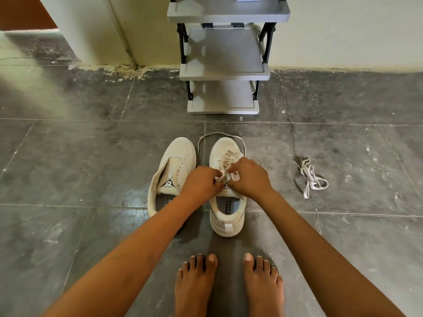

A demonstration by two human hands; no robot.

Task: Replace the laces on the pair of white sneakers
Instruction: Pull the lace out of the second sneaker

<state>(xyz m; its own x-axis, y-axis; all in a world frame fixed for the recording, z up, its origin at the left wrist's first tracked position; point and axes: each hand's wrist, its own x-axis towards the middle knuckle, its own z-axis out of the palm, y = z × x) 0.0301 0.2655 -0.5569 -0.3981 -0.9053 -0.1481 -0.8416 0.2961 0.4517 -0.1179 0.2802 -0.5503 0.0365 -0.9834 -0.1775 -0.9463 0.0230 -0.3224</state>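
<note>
my left hand (201,182) and right hand (250,177) both pinching the lace (229,155) on the right sneaker (227,217), left sneaker (177,156) too on the floor (91,156) right in front of the rack (224,72), spare lace (312,179) further right

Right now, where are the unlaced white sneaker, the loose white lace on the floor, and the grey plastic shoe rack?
unlaced white sneaker (180,152): head view, toe cap.
loose white lace (309,177): head view, middle of tangle.
grey plastic shoe rack (224,53): head view, shelf top.
</note>
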